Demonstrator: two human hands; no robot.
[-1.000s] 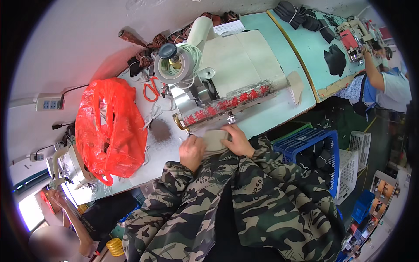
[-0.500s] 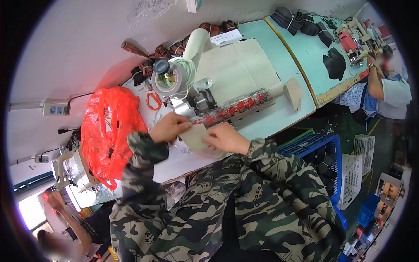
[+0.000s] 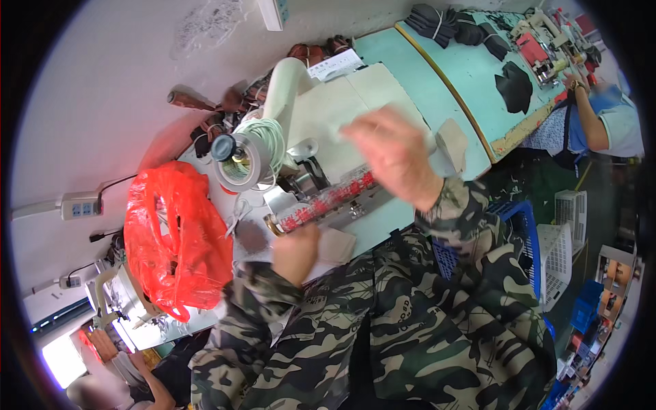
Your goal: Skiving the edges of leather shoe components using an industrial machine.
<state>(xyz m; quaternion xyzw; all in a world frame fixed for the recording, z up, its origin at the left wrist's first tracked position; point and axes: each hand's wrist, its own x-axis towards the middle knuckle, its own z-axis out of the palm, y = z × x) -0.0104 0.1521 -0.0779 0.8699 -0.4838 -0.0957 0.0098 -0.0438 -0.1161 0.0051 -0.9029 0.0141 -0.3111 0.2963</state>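
In front of me stands a cream bench machine, which looks like a leather-skiving machine [image 3: 281,92], with a grey round wheel housing and a worn red-marked front bar [image 3: 324,203]. My left hand [image 3: 297,253] is low by the bar's left end; its fingers are turned away and hidden. A flat beige piece [image 3: 337,246] lies on the table just right of that hand. My right hand [image 3: 400,154] is raised over the machine's flat bed, its fingers smeared by motion. Another beige piece [image 3: 452,143] lies right of the machine.
A red plastic bag [image 3: 174,239] stands left of the machine. Dark bundles [image 3: 434,24] and a black cut piece [image 3: 514,87] lie on the far-right table. A blue crate [image 3: 523,232] is at my right. Two people [image 3: 601,116] [image 3: 147,386] sit nearby.
Both hands held a beige piece at the front bar before. They have parted: the right has risen up and right over the bed, the left has moved down. The view has shifted slightly.
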